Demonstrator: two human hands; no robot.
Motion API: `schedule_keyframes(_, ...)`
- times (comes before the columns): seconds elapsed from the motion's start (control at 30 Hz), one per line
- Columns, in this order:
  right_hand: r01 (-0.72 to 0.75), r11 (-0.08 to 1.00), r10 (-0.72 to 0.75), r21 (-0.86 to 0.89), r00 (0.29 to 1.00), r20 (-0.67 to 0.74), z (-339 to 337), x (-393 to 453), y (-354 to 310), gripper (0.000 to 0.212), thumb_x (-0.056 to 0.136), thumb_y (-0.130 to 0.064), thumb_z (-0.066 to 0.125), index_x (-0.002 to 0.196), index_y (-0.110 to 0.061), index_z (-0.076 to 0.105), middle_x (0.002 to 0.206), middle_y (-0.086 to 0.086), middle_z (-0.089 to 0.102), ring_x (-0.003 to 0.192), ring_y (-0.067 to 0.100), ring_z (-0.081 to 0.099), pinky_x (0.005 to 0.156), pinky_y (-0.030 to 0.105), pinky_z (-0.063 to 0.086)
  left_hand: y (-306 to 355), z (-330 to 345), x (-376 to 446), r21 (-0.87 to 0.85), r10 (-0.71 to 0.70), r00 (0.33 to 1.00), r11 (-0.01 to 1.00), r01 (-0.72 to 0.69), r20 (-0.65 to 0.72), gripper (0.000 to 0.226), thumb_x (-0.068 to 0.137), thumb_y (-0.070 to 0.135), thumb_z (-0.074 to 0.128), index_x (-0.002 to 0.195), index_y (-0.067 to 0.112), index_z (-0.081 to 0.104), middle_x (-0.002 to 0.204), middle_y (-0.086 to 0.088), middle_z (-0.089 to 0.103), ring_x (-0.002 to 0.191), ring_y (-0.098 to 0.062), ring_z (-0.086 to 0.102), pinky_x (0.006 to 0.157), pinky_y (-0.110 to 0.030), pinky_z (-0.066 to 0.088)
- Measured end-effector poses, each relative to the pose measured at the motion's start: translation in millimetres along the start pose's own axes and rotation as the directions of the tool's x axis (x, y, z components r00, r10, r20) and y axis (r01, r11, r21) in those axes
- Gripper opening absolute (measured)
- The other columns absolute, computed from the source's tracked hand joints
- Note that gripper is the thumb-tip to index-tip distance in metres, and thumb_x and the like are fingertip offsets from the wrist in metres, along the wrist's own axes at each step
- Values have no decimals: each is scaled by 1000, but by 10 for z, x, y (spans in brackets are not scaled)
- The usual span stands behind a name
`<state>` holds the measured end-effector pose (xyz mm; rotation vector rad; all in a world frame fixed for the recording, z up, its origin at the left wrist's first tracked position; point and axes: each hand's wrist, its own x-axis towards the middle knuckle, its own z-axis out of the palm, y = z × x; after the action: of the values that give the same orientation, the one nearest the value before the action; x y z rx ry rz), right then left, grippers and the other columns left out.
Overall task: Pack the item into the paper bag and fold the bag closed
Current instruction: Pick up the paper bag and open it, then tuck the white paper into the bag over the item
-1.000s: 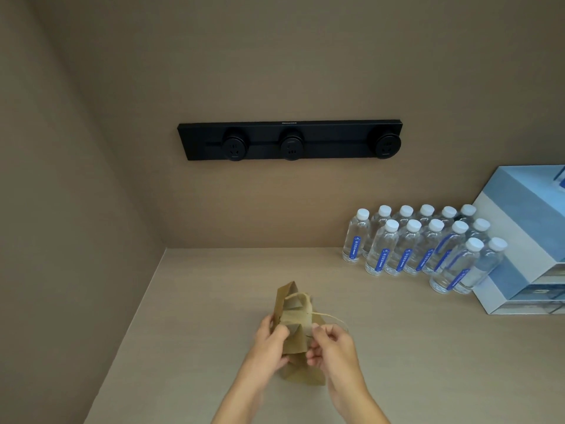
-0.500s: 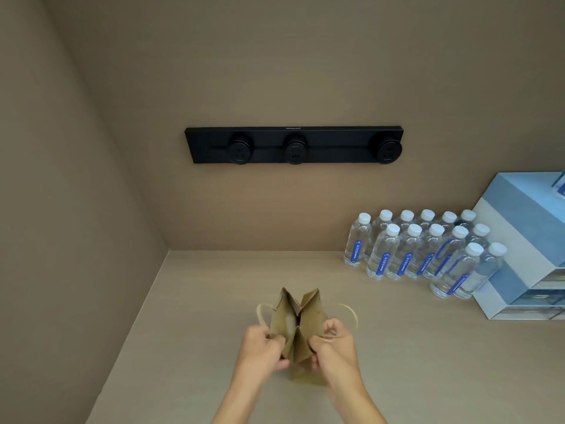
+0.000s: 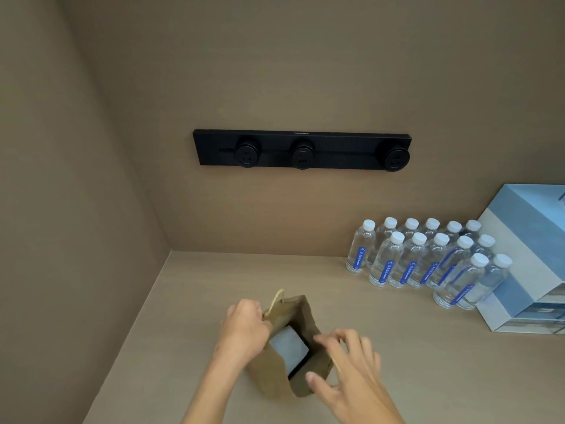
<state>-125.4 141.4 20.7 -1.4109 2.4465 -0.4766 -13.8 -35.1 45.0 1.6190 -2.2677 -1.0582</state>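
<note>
The brown paper bag [image 3: 282,370] stands on the pale counter [image 3: 412,356], near the front edge and a touch left of centre, its mouth open and tipped toward the camera. Inside it, plain to see, sits the item [image 3: 289,345], a pale whitish block with a dark edge along its lower side, tucked down between the bag's walls. The left hand [image 3: 246,327] is closed on the bag's left rim, fingers curled over the paper just below the twine handle [image 3: 278,296] that pokes up at the back. The right hand [image 3: 345,367] is spread wide, fingers fanned, lying against the bag's right wall with the thumb on the front corner; it looks to be pressing rather than gripping, though motion blur there makes that hard to call. Over at the back right, a cluster of water bottles [image 3: 428,258] stands upright with white caps, right beside a blue and white box [image 3: 529,258]. On the wall above, a black socket strip [image 3: 301,151].
</note>
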Motion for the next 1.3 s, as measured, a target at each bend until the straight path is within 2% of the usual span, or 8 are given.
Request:
schedule_keyframes(0.17,46,999,-42,-9,972,230,-37,49,99,55,84,-53,48,136,-39,35,114,-8,37,109,17,38,92,28,33,-39,114,-131,-153,264,937,941,-302,-230,38,62,-15,50,55,23,45,95,9,54,71,-15,55,62,-13,40)
schedule_keyframes(0.37,-177,960,192,215,980,-48,-39,150,-105,29,94,-44,40,73,-24,38,87,0,53,83,25,55,71,36,45,-184,348,-144,-35,318,941,946,-324,-115,27,84,2,51,78,15,74,133,0,45,113,-19,48,92,-29,40)
schedule_keyframes(0.5,-192,970,208,152,974,-94,-53,292,-204,8,87,-20,44,94,-24,45,91,4,63,87,30,59,68,35,45,-108,407,-205,58,123,991,991,-120,-45,17,81,35,57,87,20,61,127,6,40,108,-26,55,88,-31,44)
schedule_keyframes(0.77,-250,968,250,33,968,11,-224,196,-24,50,72,-8,37,115,-32,47,96,3,57,93,31,60,65,30,45,-275,305,-210,49,150,982,986,-156,114,70,64,-4,36,120,36,54,116,9,39,106,-23,57,89,-27,45)
schedule_keyframes(0.93,216,972,-213,-97,976,43,-405,174,-80,33,87,-25,35,117,-28,50,116,-2,44,107,17,40,87,25,36,-213,388,-257,-7,186,960,982,-189,207,75,68,-2,41,131,39,40,110,10,32,100,-14,50,84,-21,40)
schedule_keyframes(1.03,466,879,-423,-96,858,290,-462,273,-143,19,90,-21,38,103,-24,52,106,-3,50,96,23,53,69,35,40,-220,384,-263,-12,180,960,983,-182,214,78,67,-1,40,134,38,36,116,10,30,108,-19,52,88,-22,41)
schedule_keyframes(1.2,506,718,-53,-479,725,687,-169,659,-281,21,90,-8,57,108,1,63,111,21,63,95,40,64,63,36,45,-185,377,-414,-63,214,951,977,-205,225,75,64,0,37,122,47,30,119,15,26,93,-15,50,83,-29,50)
schedule_keyframes(1.3,590,617,76,-520,613,786,135,762,-287,38,95,-13,49,132,-3,53,132,17,56,118,34,54,94,40,44,-157,387,-458,-52,236,936,972,-230,261,84,65,-2,35,130,49,25,127,13,23,103,-24,54,90,-39,51)
